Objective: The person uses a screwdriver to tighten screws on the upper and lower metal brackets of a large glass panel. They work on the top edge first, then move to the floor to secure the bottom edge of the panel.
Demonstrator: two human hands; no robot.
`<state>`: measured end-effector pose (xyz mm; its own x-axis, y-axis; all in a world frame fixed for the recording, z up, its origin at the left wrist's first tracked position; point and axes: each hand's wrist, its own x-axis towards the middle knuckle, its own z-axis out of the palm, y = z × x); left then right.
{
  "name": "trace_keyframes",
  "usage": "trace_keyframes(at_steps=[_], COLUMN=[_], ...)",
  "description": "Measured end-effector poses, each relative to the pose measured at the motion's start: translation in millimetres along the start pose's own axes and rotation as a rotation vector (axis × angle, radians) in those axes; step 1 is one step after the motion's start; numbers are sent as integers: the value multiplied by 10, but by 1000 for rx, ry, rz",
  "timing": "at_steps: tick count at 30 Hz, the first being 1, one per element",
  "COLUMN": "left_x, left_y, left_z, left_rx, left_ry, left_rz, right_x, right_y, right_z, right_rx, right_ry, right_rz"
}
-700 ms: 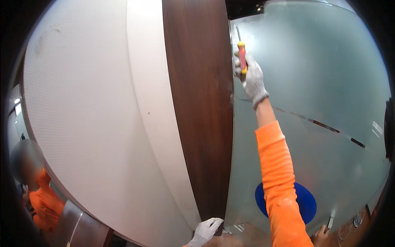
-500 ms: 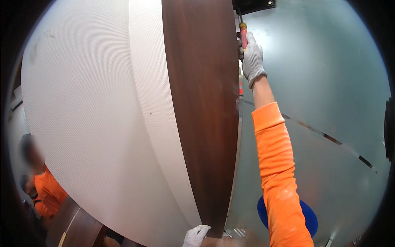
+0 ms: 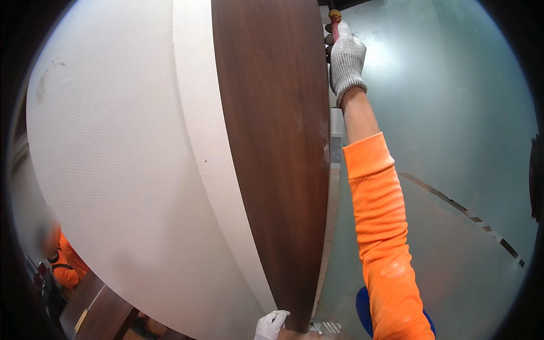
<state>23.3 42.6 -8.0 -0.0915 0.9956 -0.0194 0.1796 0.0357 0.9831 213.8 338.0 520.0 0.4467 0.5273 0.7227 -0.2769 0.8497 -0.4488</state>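
Note:
My right hand (image 3: 347, 56), in a grey knit glove, is wrapped round a red-and-yellow screwdriver (image 3: 335, 21) high at the right edge of a long dark wooden panel (image 3: 266, 141); the tool's tip is hard to make out there. Low down, my left hand (image 3: 271, 325), also gloved, has its fingers closed on the panel's bottom edge. Left of the wood is a white textured board (image 3: 113, 141), and right of it frosted glass (image 3: 464, 102), with a narrow gap along the wood's right edge.
A co-worker in an orange top (image 3: 68, 266) is at the far left, behind the white board. A brown wooden piece (image 3: 96, 311) with a thin stick on it lies at lower left. A blue round shape (image 3: 365, 314) is behind my right forearm.
My right hand has moved upward with the screwdriver to the panel's upper edge. The gap between wood and glass shows wider. My left hand stays at the bottom.

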Motion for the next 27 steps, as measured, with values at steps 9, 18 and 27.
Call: trace_keyframes(at_steps=[9, 18, 27], left_x=[66, 85, 139], left_y=[-34, -34, -240], left_z=[-35, -199, -249], left_rx=[-9, 59, 175], left_ry=[10, 13, -53], left_rz=[-39, 30, 85], right_x=[-13, -34, -36], right_y=[-49, 12, 12], right_z=[14, 49, 39], right_rx=[-85, 38, -88], right_ry=[43, 40, 107], right_rz=[53, 43, 58])
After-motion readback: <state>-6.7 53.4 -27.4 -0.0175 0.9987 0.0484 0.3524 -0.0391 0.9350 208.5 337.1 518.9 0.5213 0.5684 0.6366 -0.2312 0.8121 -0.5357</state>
